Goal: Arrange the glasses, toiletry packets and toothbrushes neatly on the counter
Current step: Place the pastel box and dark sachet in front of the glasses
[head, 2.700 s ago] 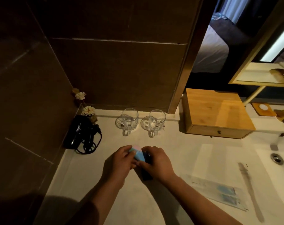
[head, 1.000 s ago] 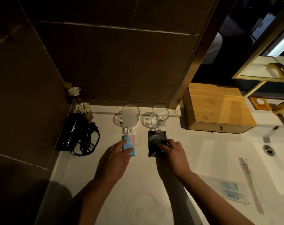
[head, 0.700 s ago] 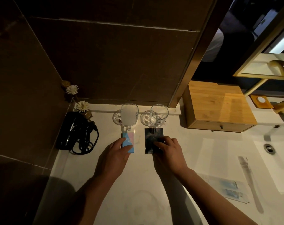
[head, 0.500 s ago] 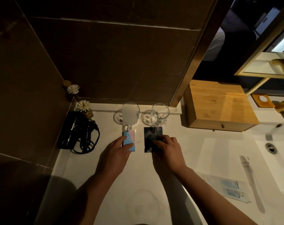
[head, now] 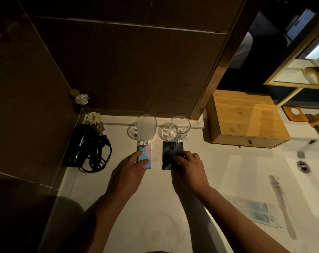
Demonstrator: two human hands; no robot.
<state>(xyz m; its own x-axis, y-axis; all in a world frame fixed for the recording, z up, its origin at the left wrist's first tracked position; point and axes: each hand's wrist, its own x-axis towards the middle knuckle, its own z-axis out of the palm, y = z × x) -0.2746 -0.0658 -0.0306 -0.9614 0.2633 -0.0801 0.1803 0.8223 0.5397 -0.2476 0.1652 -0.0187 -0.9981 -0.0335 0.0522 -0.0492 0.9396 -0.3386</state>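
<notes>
Two handled glasses stand side by side at the back of the white counter [head: 155,216], the left glass [head: 146,128] and the right glass [head: 179,127]. A blue-and-pink packet [head: 145,155] lies flat in front of the left glass, with the fingers of my left hand [head: 128,172] on its near end. A black packet [head: 170,152] lies in front of the right glass, pressed down by the fingertips of my right hand [head: 187,169]. Two wrapped toothbrushes [head: 255,212] lie at the right front, and a long clear-wrapped item [head: 281,201] lies beside them.
A black hair dryer [head: 83,145] with its coiled cord sits in the left corner beside small white flowers [head: 93,118]. A wooden drawer box [head: 246,117] stands right of the glasses. The sink basin and drain [head: 303,166] are at the far right.
Both hands parted and laid the two packets side by side, then slid them back until each rests just in front of a glass.
</notes>
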